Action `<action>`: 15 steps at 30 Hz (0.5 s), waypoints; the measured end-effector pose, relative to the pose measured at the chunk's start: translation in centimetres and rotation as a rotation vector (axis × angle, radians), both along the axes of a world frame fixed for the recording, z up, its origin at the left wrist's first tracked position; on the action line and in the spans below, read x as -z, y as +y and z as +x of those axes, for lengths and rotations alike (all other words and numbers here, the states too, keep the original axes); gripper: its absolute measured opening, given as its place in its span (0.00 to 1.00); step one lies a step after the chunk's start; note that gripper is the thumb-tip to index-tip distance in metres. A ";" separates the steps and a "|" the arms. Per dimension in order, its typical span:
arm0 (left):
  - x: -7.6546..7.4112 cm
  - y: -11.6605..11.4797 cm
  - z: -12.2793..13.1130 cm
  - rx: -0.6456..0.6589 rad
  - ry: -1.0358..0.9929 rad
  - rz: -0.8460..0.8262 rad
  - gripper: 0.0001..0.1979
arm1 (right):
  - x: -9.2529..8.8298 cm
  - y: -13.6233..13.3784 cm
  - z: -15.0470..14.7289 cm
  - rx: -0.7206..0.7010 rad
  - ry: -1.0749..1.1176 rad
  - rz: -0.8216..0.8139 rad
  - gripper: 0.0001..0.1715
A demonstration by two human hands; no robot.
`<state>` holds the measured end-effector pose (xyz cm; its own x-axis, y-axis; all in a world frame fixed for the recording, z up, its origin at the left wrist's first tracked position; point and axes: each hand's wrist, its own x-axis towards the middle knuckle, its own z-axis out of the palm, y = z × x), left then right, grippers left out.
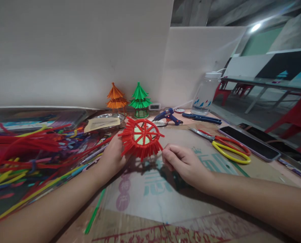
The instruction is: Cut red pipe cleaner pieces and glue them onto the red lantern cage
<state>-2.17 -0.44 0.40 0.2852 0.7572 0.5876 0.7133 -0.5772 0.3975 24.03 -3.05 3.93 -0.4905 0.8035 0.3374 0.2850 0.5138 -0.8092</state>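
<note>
The red chenille-stem wheel point(143, 133) is located above the middle of the bench point(74, 231), in front of me and between my two hands. Its spoked face is turned up and toward me. The outline is near round, so no single long axis stands out; the wheel's central axis runs from the face in my direction. The fringe of short stems radiates from the upper left, round the left side and along the bottom; the upper right rim is bare, with one spoke end projecting to the right.

My left hand point(115, 153) holds the wheel at its lower left. The forearm enters from the lower left corner; the fingers are hidden behind the fringe.

My right hand point(182, 163) is narrow: fingers curled, thumb laid close to the forefinger, knuckles up. The thumb tip is at the right end of the fringe; I cannot tell whether a stem is pinched there. The forearm enters from the lower right.

Beyond the wheel stand a green pagoda model point(140, 101) and an orange pagoda model point(115, 96). The scissors point(231, 157) lie right of the right hand, blades pointing away to the left.
</note>
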 end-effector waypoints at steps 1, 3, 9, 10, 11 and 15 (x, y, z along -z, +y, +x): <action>0.0 0.0 0.0 -0.002 0.006 0.000 0.17 | 0.0 0.0 0.0 0.001 0.002 -0.011 0.23; 0.0 0.0 0.0 -0.010 0.012 -0.005 0.16 | 0.0 0.0 -0.1 -0.003 0.000 -0.023 0.23; 0.0 0.1 0.0 -0.007 0.000 -0.007 0.17 | -0.1 0.0 -0.3 -0.002 -0.014 -0.057 0.25; 0.0 0.1 0.0 -0.005 -0.007 -0.005 0.17 | -0.1 0.0 -0.4 -0.002 -0.015 -0.076 0.25; 0.0 0.1 0.0 -0.003 -0.013 -0.005 0.17 | -0.1 0.0 -0.4 -0.003 -0.015 -0.099 0.25; -0.1 0.0 0.1 0.002 -0.020 0.000 0.16 | 0.3 0.1 -0.6 -0.017 0.022 -0.206 0.26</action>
<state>-2.07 -0.48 0.45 0.2752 0.7564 0.5933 0.7040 -0.5789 0.4114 23.47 -2.92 3.60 -0.4992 0.8481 0.1775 0.2592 0.3415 -0.9034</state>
